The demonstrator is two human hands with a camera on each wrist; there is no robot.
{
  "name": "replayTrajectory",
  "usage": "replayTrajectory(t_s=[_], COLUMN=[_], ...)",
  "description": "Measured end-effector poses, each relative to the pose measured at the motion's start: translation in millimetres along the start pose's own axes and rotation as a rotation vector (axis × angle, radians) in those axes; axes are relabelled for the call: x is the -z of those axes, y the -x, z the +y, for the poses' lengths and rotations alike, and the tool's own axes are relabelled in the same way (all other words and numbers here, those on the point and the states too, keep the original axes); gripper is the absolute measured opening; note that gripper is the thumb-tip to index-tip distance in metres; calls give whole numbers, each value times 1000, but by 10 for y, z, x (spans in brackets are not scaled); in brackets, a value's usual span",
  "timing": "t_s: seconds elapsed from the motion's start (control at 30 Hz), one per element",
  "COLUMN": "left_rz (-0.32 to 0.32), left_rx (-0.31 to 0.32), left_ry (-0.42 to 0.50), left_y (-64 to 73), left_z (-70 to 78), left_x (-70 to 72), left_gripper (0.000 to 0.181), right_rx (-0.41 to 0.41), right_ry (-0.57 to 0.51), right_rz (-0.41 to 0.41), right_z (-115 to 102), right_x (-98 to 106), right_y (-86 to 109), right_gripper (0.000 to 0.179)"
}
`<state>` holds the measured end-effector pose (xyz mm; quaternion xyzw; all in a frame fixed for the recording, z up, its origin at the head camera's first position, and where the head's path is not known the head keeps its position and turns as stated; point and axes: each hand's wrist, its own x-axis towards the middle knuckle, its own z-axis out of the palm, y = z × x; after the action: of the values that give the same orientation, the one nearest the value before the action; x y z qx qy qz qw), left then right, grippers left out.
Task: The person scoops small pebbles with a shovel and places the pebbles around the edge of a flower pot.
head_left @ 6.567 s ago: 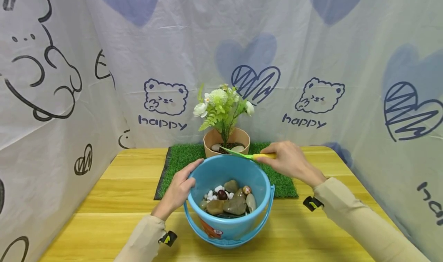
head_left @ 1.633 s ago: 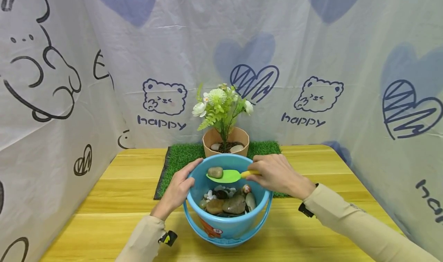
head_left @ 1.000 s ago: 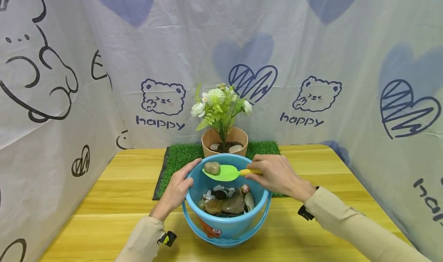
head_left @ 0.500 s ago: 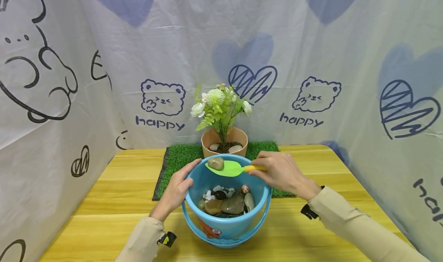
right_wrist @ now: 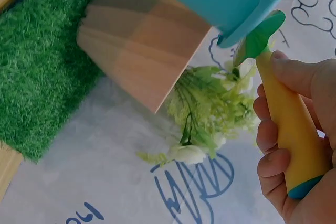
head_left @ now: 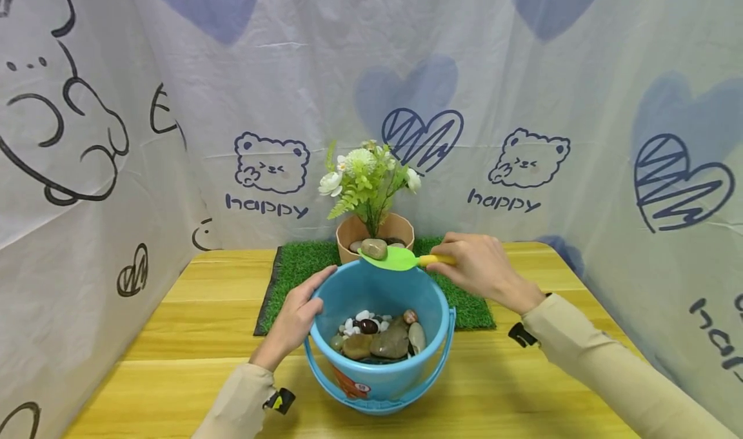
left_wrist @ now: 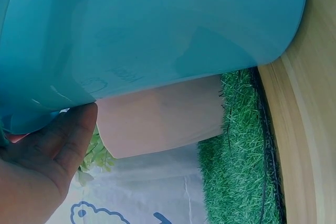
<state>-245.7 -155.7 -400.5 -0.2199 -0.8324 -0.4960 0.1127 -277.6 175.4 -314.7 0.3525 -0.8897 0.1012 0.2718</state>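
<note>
My right hand (head_left: 484, 268) grips the yellow handle of a small garden trowel (head_left: 399, 259). On its green blade lies a smooth brown stone (head_left: 374, 249). The blade is over the far rim of a blue bucket (head_left: 389, 382) and overlaps the front of the flowerpot (head_left: 345, 236) in the head view. In the right wrist view, fingers and thumb wrap the trowel handle (right_wrist: 291, 124). My left hand (head_left: 294, 316) holds the bucket's left rim, its fingers against the outer wall (left_wrist: 157, 30). Inside the bucket lie large brown stones (head_left: 390, 342) and several white pebbles (head_left: 361, 316).
White flowers with green leaves (head_left: 367, 175) rise from the pot, which stands on an artificial grass mat (head_left: 302, 258). The bucket's handle (head_left: 447, 361) hangs down in front. A wooden table (head_left: 191, 336) lies underneath, with a printed curtain (head_left: 348, 33) around it.
The trowel was bare 6.6 seconds ago and now bears a brown stone from the bucket. Over the last second my right hand has raised it toward the pot; my left hand stays.
</note>
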Motion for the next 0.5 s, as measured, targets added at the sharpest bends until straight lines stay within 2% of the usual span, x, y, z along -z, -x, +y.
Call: replayTrajectory(t_s=[0.13,0.5], left_rz=[0,-1], left_rx=[20,1], left_ry=[9,20], left_y=[10,-7], left_z=[4,-29], left_x=[14,-16], left_gripper=[69,68], right_rx=[-41,-147], right_ry=[6,61], right_rz=[-47,-121], right_z=[81,294], right_x=[-19,-118], right_y=[-60,-172], right_gripper=[26,24])
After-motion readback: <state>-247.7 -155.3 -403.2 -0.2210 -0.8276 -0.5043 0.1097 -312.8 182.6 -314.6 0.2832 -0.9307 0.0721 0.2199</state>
